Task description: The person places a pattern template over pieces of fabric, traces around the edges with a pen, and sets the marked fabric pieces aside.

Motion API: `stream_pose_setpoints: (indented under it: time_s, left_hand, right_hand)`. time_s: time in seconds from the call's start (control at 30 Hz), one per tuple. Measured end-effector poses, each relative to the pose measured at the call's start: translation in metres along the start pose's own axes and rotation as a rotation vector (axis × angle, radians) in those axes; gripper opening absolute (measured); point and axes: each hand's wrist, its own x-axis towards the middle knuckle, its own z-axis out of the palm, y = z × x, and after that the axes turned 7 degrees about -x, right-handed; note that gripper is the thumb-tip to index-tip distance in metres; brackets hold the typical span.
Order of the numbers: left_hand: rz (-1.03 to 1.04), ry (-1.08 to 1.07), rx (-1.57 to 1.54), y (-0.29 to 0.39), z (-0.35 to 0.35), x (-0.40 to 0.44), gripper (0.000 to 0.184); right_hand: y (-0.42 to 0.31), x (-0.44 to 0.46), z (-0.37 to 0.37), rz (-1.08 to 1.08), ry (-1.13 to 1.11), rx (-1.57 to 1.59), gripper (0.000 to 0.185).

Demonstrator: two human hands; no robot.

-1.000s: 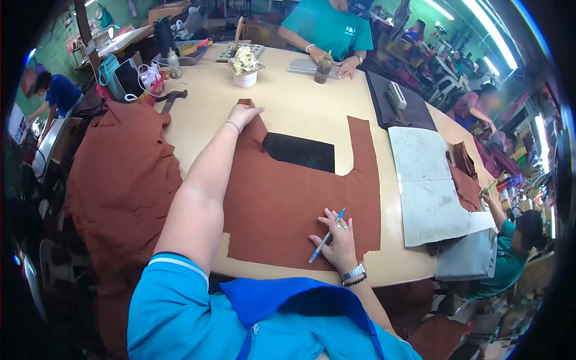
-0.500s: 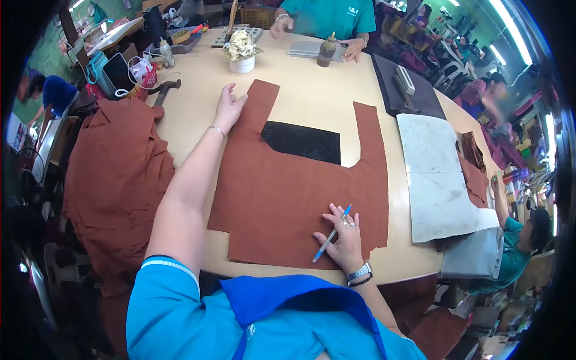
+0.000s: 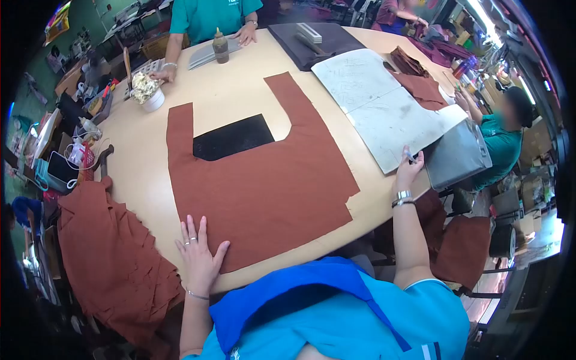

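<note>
A brown U-shaped cloth piece (image 3: 258, 192) lies flat on the table, with a black panel (image 3: 234, 138) showing in its opening. My left hand (image 3: 201, 255) rests with spread fingers on the cloth's lower left corner and holds nothing. My right hand (image 3: 409, 171) is at the near edge of a pale grey paper pattern (image 3: 384, 102), its fingers closed at that edge. Whether the pen is still in it is too small to make out. The pattern has handwriting and a fold line across it.
Brown cloth pieces (image 3: 108, 258) are heaped at the left, near a hammer (image 3: 104, 159). At the back stand a white tub (image 3: 153, 101) and a bottle (image 3: 221, 47). A dark folded cloth (image 3: 288, 45) lies behind the pattern. Co-workers sit across and at the right.
The view has turned right. My left hand has come from the cloth's upper left arm to its lower left corner. My right hand has left the cloth and reached the pattern's edge.
</note>
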Motion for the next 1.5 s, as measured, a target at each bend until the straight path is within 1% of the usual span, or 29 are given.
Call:
stream_pose_setpoints:
  time_s: [0.07,0.13,0.23,0.27,0.3,0.33,0.37,0.43,0.47,0.5,0.53,0.57,0.6,0.63,0.7,0.73,0.8,0.87,0.9,0.97,1.0,1.07,1.1,1.17,1.23,1.27,1.37,1.4,1.5]
  left_hand:
    - [-0.023,0.012,0.020,-0.002,0.001,-0.004,0.080]
    - [-0.035,0.011,0.023,0.000,-0.001,-0.004,0.080]
    - [-0.010,0.051,0.037,-0.005,0.005,-0.004,0.081]
    - [-0.002,0.066,0.026,-0.006,0.007,-0.004,0.080]
    - [0.001,0.080,0.015,-0.007,0.008,-0.004,0.080]
    - [0.000,0.093,0.005,-0.008,0.009,-0.006,0.079]
    - [-0.001,0.095,0.009,-0.009,0.009,-0.007,0.079]
    - [-0.002,0.103,0.014,-0.009,0.010,-0.007,0.078]
    - [0.003,0.129,0.046,-0.010,0.012,-0.006,0.071]
    - [0.031,0.172,-0.008,-0.010,0.011,-0.007,0.068]
    - [0.060,0.216,-0.062,-0.009,0.009,-0.006,0.066]
    - [0.090,0.258,-0.115,-0.009,0.006,-0.004,0.063]
    - [0.142,0.290,-0.242,-0.006,-0.001,0.001,0.056]
    - [0.179,0.270,-0.471,-0.002,-0.005,0.008,0.056]
    - [0.254,0.225,-0.932,0.007,-0.011,0.022,0.056]
    - [0.121,0.134,-1.197,0.015,-0.015,0.028,0.061]
    - [-0.166,-0.058,-1.710,0.034,-0.023,0.038,0.070]
    - [0.020,-0.367,-1.952,0.042,-0.024,0.052,0.075]
    - [0.124,-0.519,-2.060,0.042,-0.024,0.054,0.077]
    - [0.056,-0.335,-1.883,0.040,-0.033,0.038,0.072]
    - [-0.037,-0.296,-1.903,0.025,-0.020,0.050,0.069]
    - [-0.170,-0.093,-1.940,0.003,-0.009,0.057,0.054]
    - [-0.210,0.045,-1.856,-0.007,-0.010,0.053,0.052]
    - [-0.280,0.285,-1.675,-0.024,-0.012,0.043,0.047]
    - [-0.193,0.236,-1.533,-0.044,-0.014,0.034,0.047]
    - [-0.207,0.235,-1.335,-0.050,-0.012,0.034,0.046]
    - [-0.190,0.197,-1.126,-0.061,0.004,0.033,0.047]
    - [-0.213,0.232,-1.044,-0.059,0.004,0.033,0.050]
    - [-0.216,0.209,-0.960,-0.067,0.007,0.038,0.050]
  right_hand:
    - [-0.030,0.006,-0.009,0.350,-0.107,0.126,0.076]
    - [-0.066,0.003,-0.013,0.519,-0.180,0.274,0.070]
    - [-0.054,0.028,0.003,0.343,-0.293,0.378,0.058]
    - [-0.063,0.037,0.009,0.264,-0.322,0.427,0.050]
    - [-0.091,0.042,0.010,0.280,-0.345,0.478,0.050]
    - [-0.117,0.049,0.013,0.202,-0.352,0.541,0.049]
    - [-0.148,0.051,0.012,0.135,-0.400,0.590,0.049]
    - [-0.207,0.051,0.006,0.122,-0.533,0.620,0.046]
    - [-0.236,0.047,0.000,0.060,-0.586,0.585,0.044]
    - [-0.256,0.046,-0.003,0.106,-0.656,0.585,0.042]
    - [-0.284,0.030,-0.012,0.159,-0.765,0.670,0.041]
    - [-0.303,0.017,-0.016,0.118,-0.830,0.698,0.041]
    - [-0.318,0.006,-0.018,0.078,-0.892,0.727,0.040]
    - [-0.330,-0.005,-0.021,0.036,-0.953,0.754,0.039]
    - [-0.355,-0.036,-0.031,0.124,-1.073,0.820,0.037]
    - [-0.359,-0.045,-0.034,0.168,-1.130,0.853,0.036]
    - [-0.345,-0.039,-0.033,0.199,-1.420,0.879,0.040]
    - [-0.337,-0.053,-0.034,0.239,-1.489,0.898,0.040]
    - [-0.330,-0.060,-0.035,0.219,-1.424,0.853,0.040]
    - [-0.312,-0.073,-0.035,0.182,-1.304,0.764,0.040]
    - [-0.303,-0.077,-0.034,0.176,-1.292,0.726,0.043]
    - [-0.277,-0.078,-0.034,0.158,-1.264,0.646,0.047]
    - [-0.251,-0.068,-0.031,0.224,-1.381,0.682,0.049]
    - [-0.217,-0.064,-0.030,0.146,-1.352,0.493,0.050]
    - [-0.179,-0.066,-0.030,0.184,-1.399,0.296,0.055]
    - [-0.164,-0.070,-0.028,0.055,-1.445,0.133,0.052]
    - [-0.125,-0.091,-0.024,-0.109,-1.399,-0.023,0.050]
    - [-0.113,-0.092,-0.021,-0.123,-1.348,-0.093,0.051]
    - [-0.099,-0.095,-0.021,-0.159,-1.219,-0.244,0.056]
